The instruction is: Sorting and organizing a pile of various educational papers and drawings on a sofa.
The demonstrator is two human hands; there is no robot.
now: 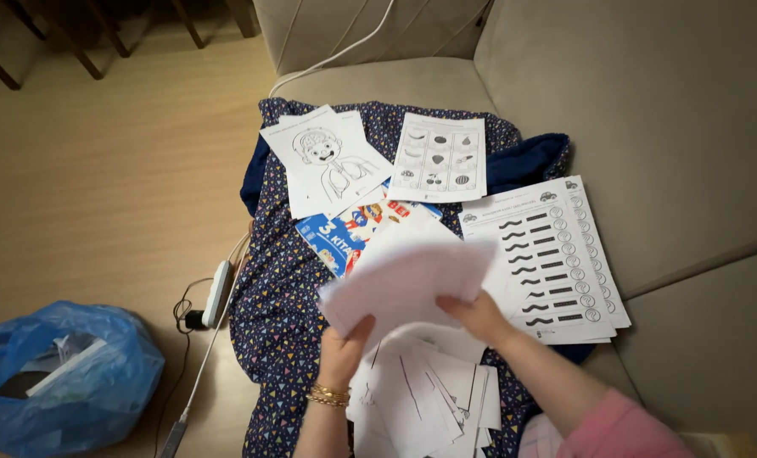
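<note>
Both hands grip a blurred sheet of paper [404, 276] mid-frame, left hand [344, 343] closed on its 7 o'clock corner, right hand [476, 315] pinching its 4 o'clock edge, w/ loose paper pile [429, 394] just below at 6, on dotted cloth [281, 297]

a white sheet of paper [408, 276], blurred, tilted up above the dark patterned cloth on the sofa seat, pinched at its lower left corner and its right edge. just below, a loose pile of white sheets [425, 399] with drawn lines, overlapping unevenly.
</note>
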